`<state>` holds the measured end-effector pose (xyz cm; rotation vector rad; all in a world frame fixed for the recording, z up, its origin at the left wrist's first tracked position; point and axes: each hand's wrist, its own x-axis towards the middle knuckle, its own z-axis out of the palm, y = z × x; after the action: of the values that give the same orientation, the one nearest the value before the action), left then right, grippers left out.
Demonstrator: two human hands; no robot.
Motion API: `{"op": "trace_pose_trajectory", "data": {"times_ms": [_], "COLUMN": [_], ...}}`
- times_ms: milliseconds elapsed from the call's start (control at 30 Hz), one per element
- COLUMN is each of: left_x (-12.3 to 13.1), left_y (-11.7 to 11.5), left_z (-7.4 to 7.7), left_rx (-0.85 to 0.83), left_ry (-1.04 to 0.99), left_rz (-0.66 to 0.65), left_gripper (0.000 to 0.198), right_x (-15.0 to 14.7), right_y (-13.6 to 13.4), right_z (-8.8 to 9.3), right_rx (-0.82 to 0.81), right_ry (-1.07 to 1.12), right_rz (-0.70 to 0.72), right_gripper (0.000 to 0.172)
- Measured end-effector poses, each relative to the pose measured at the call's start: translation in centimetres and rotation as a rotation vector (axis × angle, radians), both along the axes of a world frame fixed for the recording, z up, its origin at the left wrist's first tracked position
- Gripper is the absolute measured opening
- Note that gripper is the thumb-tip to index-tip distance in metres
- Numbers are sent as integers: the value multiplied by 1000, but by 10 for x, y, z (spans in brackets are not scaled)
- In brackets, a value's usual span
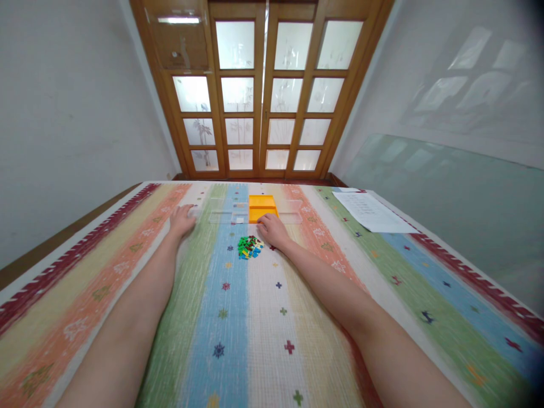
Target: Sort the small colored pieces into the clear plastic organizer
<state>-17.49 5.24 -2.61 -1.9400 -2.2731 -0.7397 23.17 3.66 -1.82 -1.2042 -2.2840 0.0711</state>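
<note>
While the left hand [182, 222] lies loosely open on the tablecloth [232, 368], apart from the containers, the right hand [272, 231] is bent over the near right corner of the yellow tray [262, 200]. The step in hand seems to be handling small pieces at that tray; the loose pile of coloured pieces [250, 247] sits just nearer the person, left of the right hand. From this pose, a pick from the pile would call for a short move left and back and a fine fingertip pinch. The right fingers curl downward, and I cannot tell whether they grip a piece or merely touch the rim. The hand covers that corner, single pieces are too small to separate, and the clear containers [219, 217] flanking the tray almost vanish against the cloth, their contents mostly unreadable.
</note>
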Motion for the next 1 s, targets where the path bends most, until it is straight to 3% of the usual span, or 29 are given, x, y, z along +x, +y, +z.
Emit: {"op": "trace_pose_trajectory", "data": {"times_ms": [200, 333, 567, 733, 867, 1000], "left_x": [-3, 6, 9, 20, 53, 109], "left_y": [0, -7, -20, -25, -29, -40], "left_z": [0, 9, 8, 20, 38, 47], "left_rx": [-99, -78, -32, 268, 498, 521], "left_ry": [115, 115, -77, -230, -237, -138], "left_rz": [-28, 54, 196, 219, 55, -272], "left_gripper": [73, 71, 73, 64, 59, 66], "right_x": [0, 0, -1, -1, -1, -1], "right_y": [-3, -3, 0, 1, 1, -2], "right_z": [4, 5, 1, 0, 1, 6], "right_rx": [-7, -19, -7, -12, 21, 91], "right_ry": [-11, -16, -15, -6, 49, 138], "right_rz": [-6, -8, -6, -4, 9, 43], "right_gripper": [17, 18, 18, 18, 16, 18]}}
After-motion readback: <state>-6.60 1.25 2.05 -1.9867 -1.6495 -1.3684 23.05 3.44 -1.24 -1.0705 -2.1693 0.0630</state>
